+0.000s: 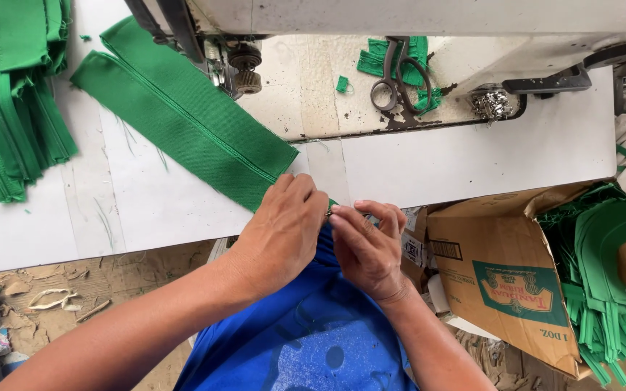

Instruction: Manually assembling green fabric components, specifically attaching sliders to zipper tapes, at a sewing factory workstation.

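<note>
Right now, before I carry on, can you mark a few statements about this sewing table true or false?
1. Both hands meet at the near end of the long green fabric strip with a zipper. True: the left hand and the right hand pinch there together.
2. The dark metal scissors lie in the cardboard box. False: they rest on the sewing machine bed.
3. The brown cardboard box holds green pieces. True.
4. The stack of green zipper strips is red. False: it is green, at the far left.
</note>
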